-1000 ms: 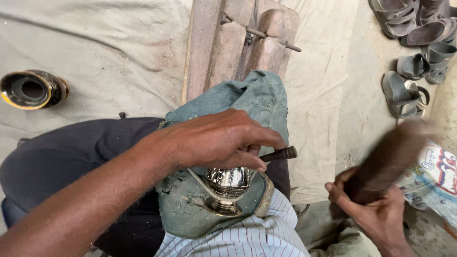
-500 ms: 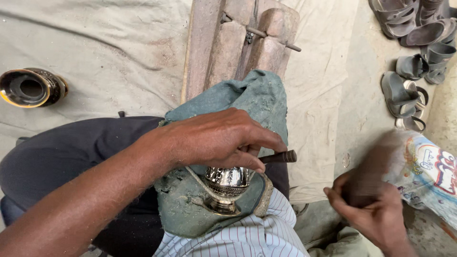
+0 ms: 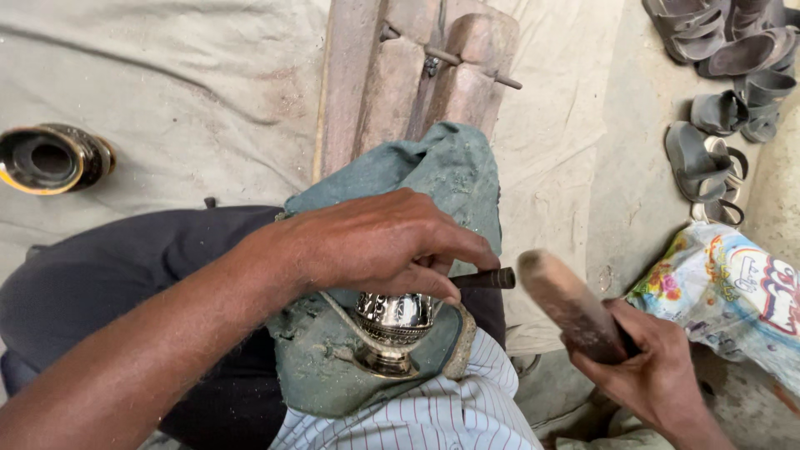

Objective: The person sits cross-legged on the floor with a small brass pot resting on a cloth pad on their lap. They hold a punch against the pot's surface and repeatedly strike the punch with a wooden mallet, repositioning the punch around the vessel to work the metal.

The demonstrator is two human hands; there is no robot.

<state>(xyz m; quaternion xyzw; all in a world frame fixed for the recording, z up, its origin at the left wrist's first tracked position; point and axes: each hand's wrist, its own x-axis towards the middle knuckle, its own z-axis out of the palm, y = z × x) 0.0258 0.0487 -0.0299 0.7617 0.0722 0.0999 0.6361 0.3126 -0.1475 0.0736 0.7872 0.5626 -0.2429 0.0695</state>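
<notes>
Steel chisel point(image 3: 485, 278) lies horiz, butt toward right-hand mallet point(image 3: 572, 306).

One view only, from the camera on your head: it looks steeply down over your lap, close in, with your left hand point(image 3: 375, 242) at the centre of the frame and your right hand point(image 3: 658, 375) at the lower right. The floor cloth point(image 3: 167, 83) fills the upper left; sandals point(image 3: 717, 150) sit at the upper right edge.
</notes>
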